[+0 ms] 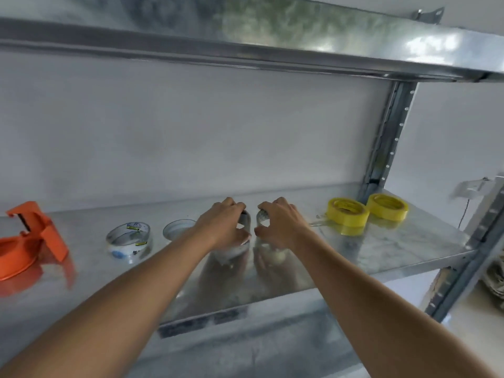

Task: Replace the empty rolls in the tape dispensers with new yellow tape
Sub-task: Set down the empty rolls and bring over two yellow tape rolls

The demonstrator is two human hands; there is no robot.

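Hands meet at the middle of a galvanized metal shelf (395,249). The left hand (226,225) is clamped on a grey ring-shaped roll (244,218) held on edge, and the right hand (278,223) grips a second grey roll (262,217) the same way; the two rolls sit just beside each other, nearly touching. To the right, two yellow tape rolls (347,212) (387,206) lie flat side by side near the shelf's upright post. To the left lie a clear empty roll (128,237), another pale ring (178,229) partly hidden by the left wrist, and an orange tape dispenser (30,238) at the far edge.
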